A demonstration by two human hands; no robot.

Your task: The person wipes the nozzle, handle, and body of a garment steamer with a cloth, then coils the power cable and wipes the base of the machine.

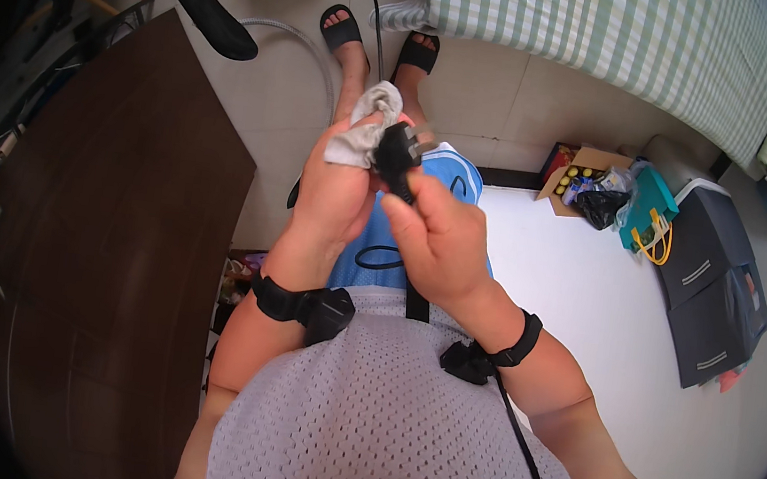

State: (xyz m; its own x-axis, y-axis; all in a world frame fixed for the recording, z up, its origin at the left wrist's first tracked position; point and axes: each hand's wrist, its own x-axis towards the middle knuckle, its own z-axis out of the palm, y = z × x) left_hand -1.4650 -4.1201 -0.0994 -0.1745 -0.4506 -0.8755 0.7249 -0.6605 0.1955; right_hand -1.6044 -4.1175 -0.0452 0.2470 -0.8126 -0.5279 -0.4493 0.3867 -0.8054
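Observation:
A black power plug (396,153) with metal prongs is pinched by its cord end in my right hand (444,235), held in front of my waist. My left hand (341,178) is closed around a crumpled off-white cloth (353,147), just left of the plug. The cloth bunches up beyond the fingers and partly hides them. From the top, a black cord (376,31) comes down to the cloth. Whether cloth and plug touch cannot be told.
A brown wooden door (119,238) stands at left, below a black curved handle (198,1). Ahead is a table with a checked cloth (596,37). At right are an open cardboard box (559,189), a teal bag (650,208) and dark storage boxes (706,276). A grey hose (302,38) curves across the floor.

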